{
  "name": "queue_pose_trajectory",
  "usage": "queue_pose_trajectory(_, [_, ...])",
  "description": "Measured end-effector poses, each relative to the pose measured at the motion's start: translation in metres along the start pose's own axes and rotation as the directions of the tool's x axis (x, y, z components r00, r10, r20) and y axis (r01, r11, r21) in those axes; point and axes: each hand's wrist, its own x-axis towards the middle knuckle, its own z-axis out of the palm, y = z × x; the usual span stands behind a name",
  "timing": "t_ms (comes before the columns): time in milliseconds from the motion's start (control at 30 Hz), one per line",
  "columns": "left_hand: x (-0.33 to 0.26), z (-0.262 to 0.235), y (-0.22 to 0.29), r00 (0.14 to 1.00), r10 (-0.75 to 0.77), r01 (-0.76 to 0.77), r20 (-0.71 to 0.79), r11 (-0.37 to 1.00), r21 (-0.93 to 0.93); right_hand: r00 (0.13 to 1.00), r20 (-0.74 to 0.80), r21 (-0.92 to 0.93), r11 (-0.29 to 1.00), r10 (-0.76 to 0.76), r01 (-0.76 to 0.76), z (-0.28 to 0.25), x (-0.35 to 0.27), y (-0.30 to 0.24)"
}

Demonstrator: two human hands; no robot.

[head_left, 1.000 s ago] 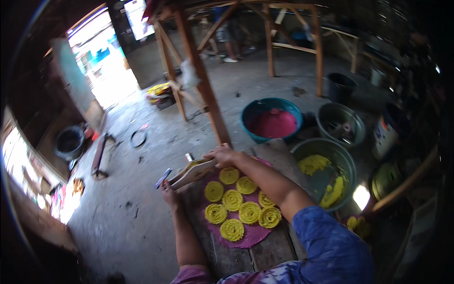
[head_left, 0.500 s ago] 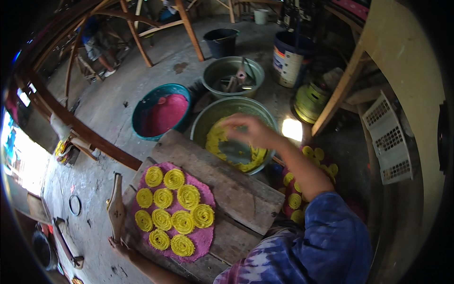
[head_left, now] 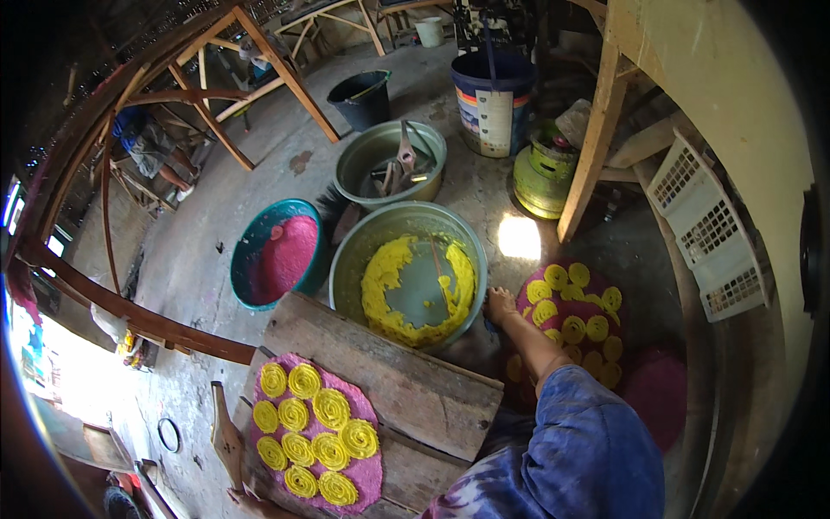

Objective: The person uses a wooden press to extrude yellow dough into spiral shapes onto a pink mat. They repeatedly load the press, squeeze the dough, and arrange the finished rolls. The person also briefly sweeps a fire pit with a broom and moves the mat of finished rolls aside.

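My right hand point(head_left: 500, 306) is down beside the rim of a green-grey basin point(head_left: 340, 251). Its fingers look curled, and what they hold is hidden; something small and dark blue shows just below them. Yellow paste point(head_left: 393, 320) coats the basin's inside in a ring. My left hand point(head_left: 249, 503) is at the lower edge, by the bottom end of a flat wooden piece point(head_left: 226, 437); its fingers barely show. Between my arms, on a plank bench point(head_left: 363, 346), lies a pink sheet point(head_left: 367, 398) bearing several yellow spiral rosettes point(head_left: 330, 408).
A teal basin point(head_left: 246, 298) holds pink paste. Behind stand another basin point(head_left: 346, 186), a dark bucket point(head_left: 359, 99), a paint bucket point(head_left: 488, 112) and a green gas cylinder point(head_left: 545, 177). More yellow rosettes point(head_left: 573, 329) lie on pink at right. A person's legs point(head_left: 164, 160) show far left.
My right hand has moved from above the yellow-paste basin down to its right side. The view has shifted, so my left hand shows lower in the picture.
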Motion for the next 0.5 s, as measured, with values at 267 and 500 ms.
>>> queue_pose_trajectory(267, [0.007, 0.012, 0.008, 1.000, 0.016, -0.016, 0.009, 1.000, 0.019, 0.997, -0.072, -0.085, 0.996, -0.024, 0.018, 0.029, 0.028, 0.005])
queue_pose_trajectory(500, [-0.021, 0.063, 0.020, 0.998, 0.056, -0.058, 0.020, 0.986, 0.154, 0.988, -0.152, -0.060, 0.998, 0.026, -0.036, 0.041, 0.049, 0.011])
